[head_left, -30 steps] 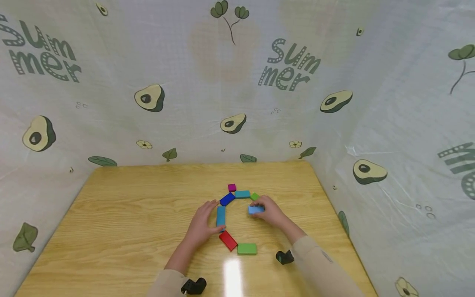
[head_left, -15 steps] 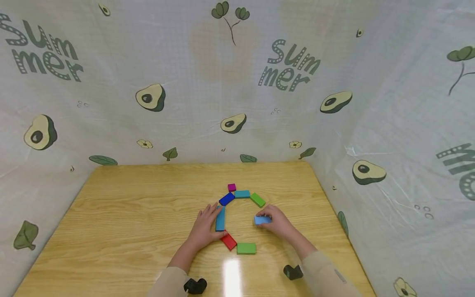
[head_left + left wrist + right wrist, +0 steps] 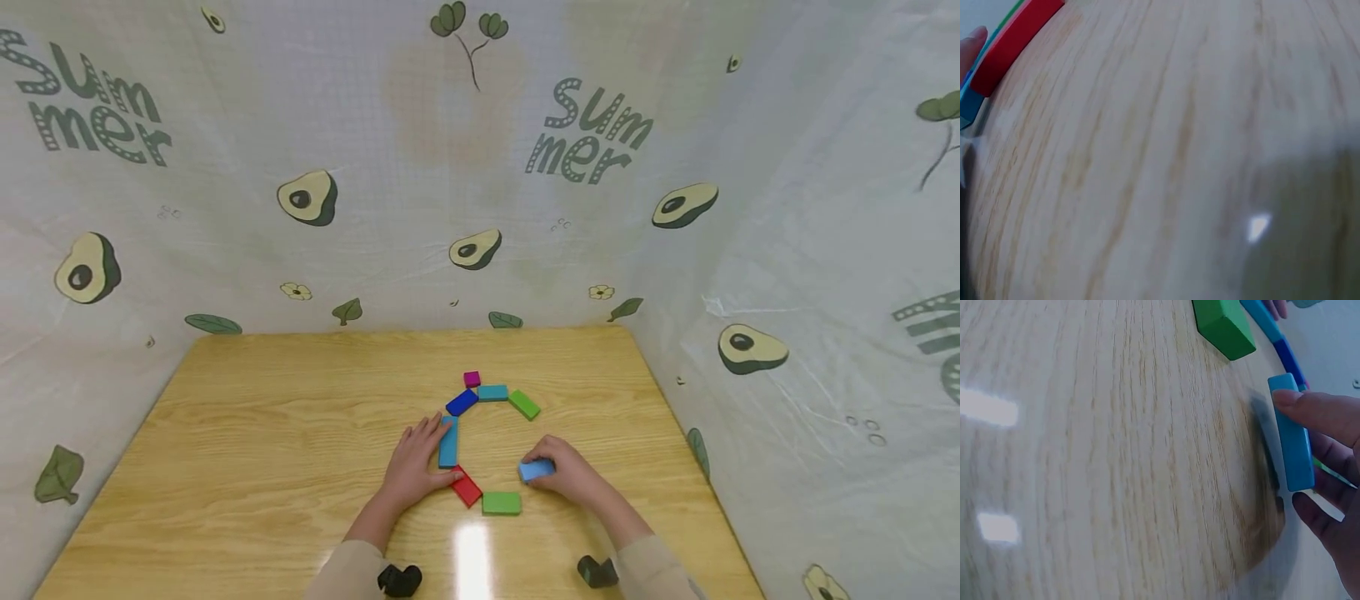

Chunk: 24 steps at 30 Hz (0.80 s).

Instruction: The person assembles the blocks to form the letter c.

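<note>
My right hand (image 3: pixel 572 473) pinches a light blue block (image 3: pixel 536 471), thumb on one side and fingers on the other. In the right wrist view the block (image 3: pixel 1294 440) is held above the table, its shadow apart from it. My left hand (image 3: pixel 414 461) lies at the left of a curve of blocks. Its fingers reach the blue block (image 3: pixel 448 446) and its thumb touches the red block (image 3: pixel 468 488). Beyond the red one lies a green block (image 3: pixel 502 503). At the top of the curve are a dark blue block (image 3: pixel 462 402), a teal block (image 3: pixel 492 393) and another green block (image 3: pixel 524 405).
A small magenta block (image 3: pixel 472 379) sits behind the dark blue and teal ones. The wooden table (image 3: pixel 285 433) meets a printed cloth (image 3: pixel 390 250) at the back and right. A black wrist camera (image 3: pixel 597 572) sits by the right sleeve.
My right hand has carried the light blue block towards me and slightly right, away from the far green block, which shows whole now. The left thumb has shifted onto the red block.
</note>
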Each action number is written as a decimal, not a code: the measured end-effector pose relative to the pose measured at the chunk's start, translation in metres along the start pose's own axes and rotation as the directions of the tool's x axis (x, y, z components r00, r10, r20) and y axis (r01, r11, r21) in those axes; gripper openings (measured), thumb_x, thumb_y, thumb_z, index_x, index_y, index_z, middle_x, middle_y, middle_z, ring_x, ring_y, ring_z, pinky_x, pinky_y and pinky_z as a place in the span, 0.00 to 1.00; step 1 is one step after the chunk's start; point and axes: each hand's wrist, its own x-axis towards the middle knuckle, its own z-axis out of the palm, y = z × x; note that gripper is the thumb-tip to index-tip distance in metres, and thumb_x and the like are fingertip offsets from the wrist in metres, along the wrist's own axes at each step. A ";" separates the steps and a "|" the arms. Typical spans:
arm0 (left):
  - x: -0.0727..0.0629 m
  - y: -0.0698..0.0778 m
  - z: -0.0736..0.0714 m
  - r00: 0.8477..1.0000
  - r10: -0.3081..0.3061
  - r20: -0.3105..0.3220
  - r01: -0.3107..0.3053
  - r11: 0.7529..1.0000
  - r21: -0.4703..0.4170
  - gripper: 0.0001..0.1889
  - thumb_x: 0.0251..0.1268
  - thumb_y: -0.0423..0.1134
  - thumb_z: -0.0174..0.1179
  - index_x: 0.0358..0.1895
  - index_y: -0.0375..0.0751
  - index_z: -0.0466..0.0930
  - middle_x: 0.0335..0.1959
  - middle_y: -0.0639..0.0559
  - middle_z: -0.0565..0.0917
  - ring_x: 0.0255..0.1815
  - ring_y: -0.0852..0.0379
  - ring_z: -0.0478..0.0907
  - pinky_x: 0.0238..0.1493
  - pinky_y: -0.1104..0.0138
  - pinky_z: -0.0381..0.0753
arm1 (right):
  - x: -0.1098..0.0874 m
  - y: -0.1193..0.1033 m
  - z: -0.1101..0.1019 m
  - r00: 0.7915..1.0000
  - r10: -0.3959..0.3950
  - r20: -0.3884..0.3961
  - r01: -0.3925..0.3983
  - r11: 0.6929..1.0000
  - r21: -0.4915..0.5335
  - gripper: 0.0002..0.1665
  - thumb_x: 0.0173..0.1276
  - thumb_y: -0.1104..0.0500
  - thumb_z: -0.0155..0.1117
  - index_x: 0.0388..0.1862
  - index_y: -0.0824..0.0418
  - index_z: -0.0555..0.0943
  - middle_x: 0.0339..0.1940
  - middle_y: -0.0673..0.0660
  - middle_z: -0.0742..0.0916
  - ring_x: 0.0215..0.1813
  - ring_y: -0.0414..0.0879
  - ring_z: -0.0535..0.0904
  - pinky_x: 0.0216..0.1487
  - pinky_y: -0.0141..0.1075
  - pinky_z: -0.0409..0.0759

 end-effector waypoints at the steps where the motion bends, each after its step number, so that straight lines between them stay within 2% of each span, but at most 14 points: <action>1: 0.001 0.000 0.001 1.000 0.003 0.001 -0.003 1.000 0.010 0.49 0.53 0.69 0.63 0.75 0.48 0.61 0.76 0.45 0.57 0.76 0.41 0.52 0.73 0.46 0.46 | -0.002 0.000 0.000 1.000 0.005 0.002 -0.005 1.000 -0.001 0.13 0.61 0.59 0.73 0.46 0.54 0.85 0.43 0.46 0.80 0.47 0.45 0.76 0.50 0.41 0.77; 8: 0.003 0.001 0.002 1.000 -0.004 0.014 0.004 0.999 0.048 0.49 0.52 0.70 0.63 0.75 0.49 0.62 0.76 0.45 0.59 0.76 0.42 0.52 0.74 0.48 0.46 | -0.009 0.004 0.001 0.999 0.035 0.007 -0.035 0.999 0.024 0.15 0.61 0.59 0.73 0.47 0.52 0.84 0.43 0.45 0.79 0.48 0.45 0.76 0.50 0.39 0.76; 16: 0.003 -0.001 0.002 1.000 -0.003 0.005 0.003 0.998 0.061 0.48 0.52 0.69 0.64 0.74 0.50 0.63 0.75 0.45 0.60 0.75 0.42 0.53 0.73 0.48 0.47 | -0.011 0.010 0.009 0.999 0.033 -0.034 -0.030 0.995 0.091 0.17 0.57 0.60 0.75 0.47 0.54 0.86 0.44 0.47 0.81 0.49 0.48 0.77 0.52 0.40 0.76; 24: 0.000 -0.002 0.001 1.000 0.008 -0.002 -0.008 0.998 0.061 0.48 0.51 0.69 0.64 0.74 0.49 0.64 0.75 0.44 0.61 0.75 0.41 0.53 0.73 0.48 0.48 | -0.012 0.019 0.014 0.996 0.072 -0.044 -0.059 0.970 0.234 0.23 0.56 0.57 0.77 0.52 0.59 0.85 0.48 0.52 0.81 0.53 0.50 0.75 0.57 0.37 0.73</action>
